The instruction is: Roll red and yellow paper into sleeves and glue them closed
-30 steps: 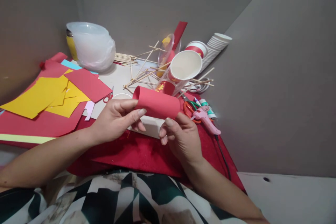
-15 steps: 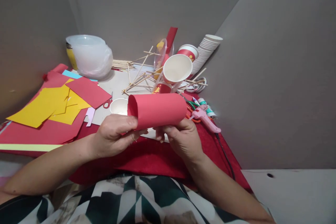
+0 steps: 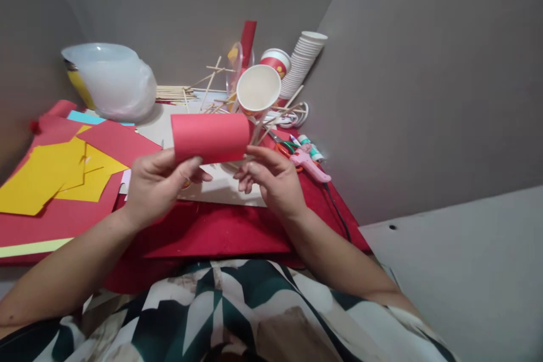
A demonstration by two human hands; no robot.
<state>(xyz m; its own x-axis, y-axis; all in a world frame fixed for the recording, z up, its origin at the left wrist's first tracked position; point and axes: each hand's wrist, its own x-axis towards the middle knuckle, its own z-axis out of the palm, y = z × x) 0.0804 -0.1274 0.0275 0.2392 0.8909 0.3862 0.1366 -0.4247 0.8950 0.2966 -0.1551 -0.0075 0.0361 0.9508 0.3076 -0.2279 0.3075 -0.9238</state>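
A sheet of red paper, curved into a tube shape, is held sideways above the table. My left hand grips its left end, thumb in front along the lower edge and the other fingers partly hidden behind. By the right end is my right hand, its fingers apart and the index fingertip at or just beside the paper's lower corner. Behind the paper stands a white paper cup with its mouth toward me, among joined wooden sticks.
Yellow paper pieces lie on red sheets at the left, near a white plastic-wrapped bundle. A tall stack of paper cups leans at the back right. Scissors and a pink glue gun with a cord lie at the right.
The view has shifted, so the scene sits further left and higher. My left thumb has come onto the front of the red paper. My right hand has loosened from the paper's right end.
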